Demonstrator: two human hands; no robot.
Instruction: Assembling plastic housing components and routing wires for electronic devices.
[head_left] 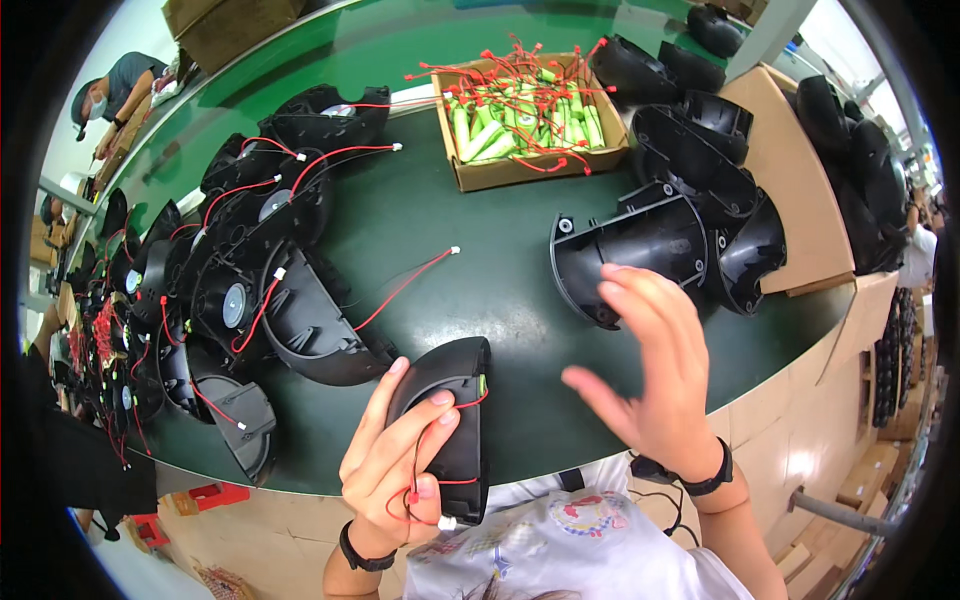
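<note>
My left hand [400, 465] grips a curved black plastic shell [452, 375] at the near edge of the table. A red wire runs out of this shell, and a white connector [446, 522] dangles under my fingers. A sliver of green shows inside its rim. My right hand [655, 365] is raised with thumb and fingers apart, holding nothing. Just beyond its fingertips lies another black half-shell [640, 250], hollow side up. To the left of my left hand rests a black shell [325, 320] with a red wire and white plug trailing onto the table.
A cardboard box [540, 172] of green cylindrical cells with red leads stands at the back. Wired black shells [235, 300] crowd the left; more bare shells [695, 160] pile at the right beside a large carton [790, 190]. A person [125, 95] works at the far left.
</note>
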